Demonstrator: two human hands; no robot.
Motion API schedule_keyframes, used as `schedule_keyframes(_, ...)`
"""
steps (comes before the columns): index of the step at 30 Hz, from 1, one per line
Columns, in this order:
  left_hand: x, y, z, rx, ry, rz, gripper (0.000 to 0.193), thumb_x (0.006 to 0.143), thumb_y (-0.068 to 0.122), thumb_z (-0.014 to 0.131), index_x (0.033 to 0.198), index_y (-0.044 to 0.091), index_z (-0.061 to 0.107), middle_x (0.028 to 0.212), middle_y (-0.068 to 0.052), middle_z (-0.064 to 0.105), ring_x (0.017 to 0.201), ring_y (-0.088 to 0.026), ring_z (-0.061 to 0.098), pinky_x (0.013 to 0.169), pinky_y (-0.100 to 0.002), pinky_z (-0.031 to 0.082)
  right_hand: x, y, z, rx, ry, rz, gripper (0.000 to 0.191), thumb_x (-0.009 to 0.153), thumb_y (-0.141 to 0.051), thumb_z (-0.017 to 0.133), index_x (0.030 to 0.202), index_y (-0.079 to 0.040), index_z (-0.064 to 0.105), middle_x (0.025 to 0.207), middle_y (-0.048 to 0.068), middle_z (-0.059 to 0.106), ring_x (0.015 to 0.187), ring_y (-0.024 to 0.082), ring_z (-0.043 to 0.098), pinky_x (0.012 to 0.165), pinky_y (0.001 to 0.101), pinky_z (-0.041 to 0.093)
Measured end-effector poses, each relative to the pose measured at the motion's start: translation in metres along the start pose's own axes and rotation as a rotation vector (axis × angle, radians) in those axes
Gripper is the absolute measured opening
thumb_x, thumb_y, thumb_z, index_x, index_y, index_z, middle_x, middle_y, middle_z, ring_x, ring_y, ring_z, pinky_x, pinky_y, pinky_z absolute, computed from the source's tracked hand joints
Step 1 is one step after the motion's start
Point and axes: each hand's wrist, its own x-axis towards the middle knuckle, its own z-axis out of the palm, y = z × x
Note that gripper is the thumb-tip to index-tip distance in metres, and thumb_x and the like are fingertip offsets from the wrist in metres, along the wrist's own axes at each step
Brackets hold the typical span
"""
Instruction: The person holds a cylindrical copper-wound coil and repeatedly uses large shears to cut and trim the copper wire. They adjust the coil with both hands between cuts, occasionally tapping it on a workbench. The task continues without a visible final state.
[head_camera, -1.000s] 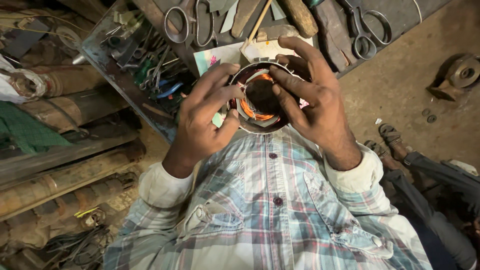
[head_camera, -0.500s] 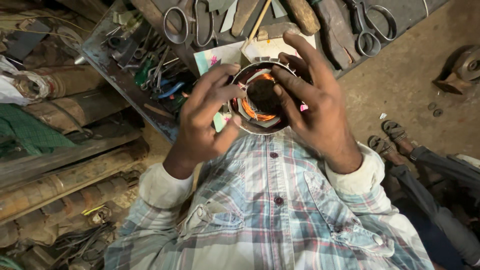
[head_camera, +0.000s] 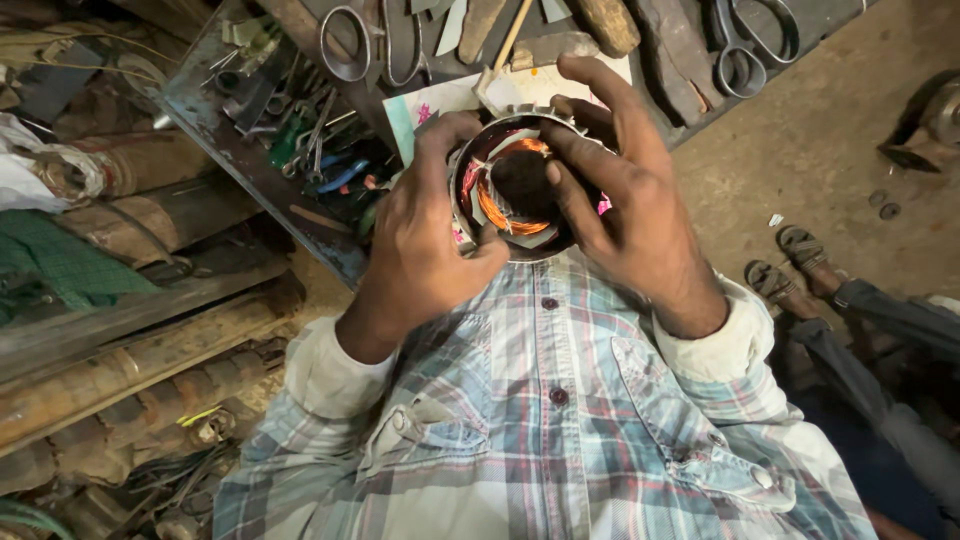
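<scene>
A round metal motor stator (head_camera: 512, 190) with copper wire coils and pale paper strips inside sits between both my hands, in front of my plaid shirt. My left hand (head_camera: 425, 240) grips its left rim, thumb pressed against the lower edge. My right hand (head_camera: 625, 210) wraps the right rim, and its fingers reach over the top into the bore. The far side of the stator is hidden by my fingers.
A dark tray (head_camera: 235, 150) of pliers and small tools lies to the left. Large scissors (head_camera: 375, 40), a second pair of scissors (head_camera: 750, 45) and wooden handles lie on the bench above. Rusty pipes (head_camera: 130, 370) lie at lower left. Another person's sandalled feet (head_camera: 795, 265) are at right.
My left thumb has shifted lower on the stator's rim and my right fingers have curled further over its top. The stator stays between my hands.
</scene>
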Motion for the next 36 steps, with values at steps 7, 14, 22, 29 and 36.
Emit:
schedule_keyframes(7,0.001,0.0,-0.002,0.026,0.002,0.012,0.076,0.076,0.004,0.076,0.141,-0.002,0.038,0.133,-0.021,0.059,0.121,-0.042,0.065,0.104,-0.046,0.053,0.004,0.011,-0.002,0.046,0.009,-0.045,0.027,0.101,0.004,0.073,0.128,0.008,0.07,0.155,0.024,0.043,0.136,0.035,0.061,0.115,0.0404,0.054)
schedule_keyframes(14,-0.006,-0.003,-0.006,0.045,0.014,0.169,0.057,0.087,0.006,0.077,0.134,-0.001,0.045,0.144,-0.027,0.05,0.135,-0.044,0.058,0.112,-0.044,0.051,-0.002,0.006,0.003,0.062,0.08,-0.012,0.026,0.103,0.006,0.071,0.129,0.008,0.069,0.162,0.025,0.041,0.142,0.038,0.058,0.12,0.0407,0.055)
schedule_keyframes(22,-0.015,-0.004,-0.002,0.146,0.054,0.071,0.028,0.094,0.004,0.068,0.12,0.0,0.057,0.145,-0.024,0.054,0.132,-0.043,0.062,0.111,-0.046,0.053,-0.002,0.007,0.002,0.028,0.092,-0.023,0.027,0.104,0.006,0.071,0.132,0.007,0.069,0.157,0.025,0.041,0.144,0.037,0.056,0.117,0.0406,0.051)
schedule_keyframes(29,-0.017,-0.006,0.003,0.106,0.052,0.042,0.028,0.095,0.002,0.063,0.123,0.0,0.056,0.149,-0.024,0.053,0.127,-0.041,0.063,0.107,-0.043,0.053,0.0,0.01,0.001,0.058,0.09,-0.032,0.025,0.104,0.008,0.071,0.129,0.008,0.071,0.152,0.023,0.046,0.139,0.035,0.061,0.116,0.0387,0.052)
schedule_keyframes(36,-0.016,-0.008,0.001,0.097,0.059,0.06,0.027,0.096,0.003,0.063,0.123,0.002,0.059,0.15,-0.022,0.053,0.126,-0.037,0.066,0.102,-0.04,0.058,0.002,0.009,-0.003,0.058,0.064,-0.027,0.025,0.101,0.008,0.073,0.126,0.006,0.072,0.153,0.023,0.047,0.135,0.034,0.064,0.114,0.0383,0.055)
